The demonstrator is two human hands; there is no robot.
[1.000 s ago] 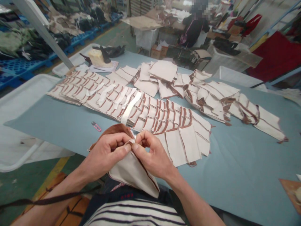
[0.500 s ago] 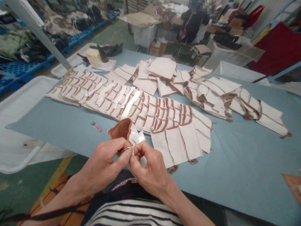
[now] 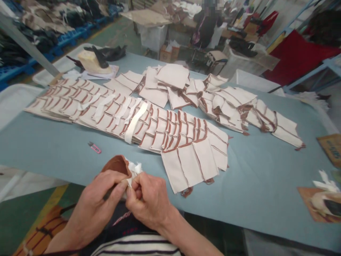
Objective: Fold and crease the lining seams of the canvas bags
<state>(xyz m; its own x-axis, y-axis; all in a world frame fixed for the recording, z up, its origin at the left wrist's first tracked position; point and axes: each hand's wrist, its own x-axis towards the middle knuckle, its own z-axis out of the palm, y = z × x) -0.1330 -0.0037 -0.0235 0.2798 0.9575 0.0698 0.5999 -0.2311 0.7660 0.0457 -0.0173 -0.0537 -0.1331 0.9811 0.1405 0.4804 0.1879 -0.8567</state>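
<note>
Close to my body, my left hand pinches the edge of a curved fabric piece, its brown face showing. My right hand is closed right beside it, thumb and fingers pinched on the white strip at the piece's edge. The fingertips of both hands nearly touch, and they hide the exact spot being gripped. Pink-handled thread snips lie on the table just beyond my left hand. Past my right hand rests a cream panel with brown seams.
Overlapping cream panels with brown edges run across the blue-grey table, with loose white strips on top. Further back lies a heap of cream pieces. At right is a brown board; a person is in the background.
Both hands and the fabric piece have shifted left and slightly down in the view, while the table scene has also slid left. The pinching grip looks much the same.
</note>
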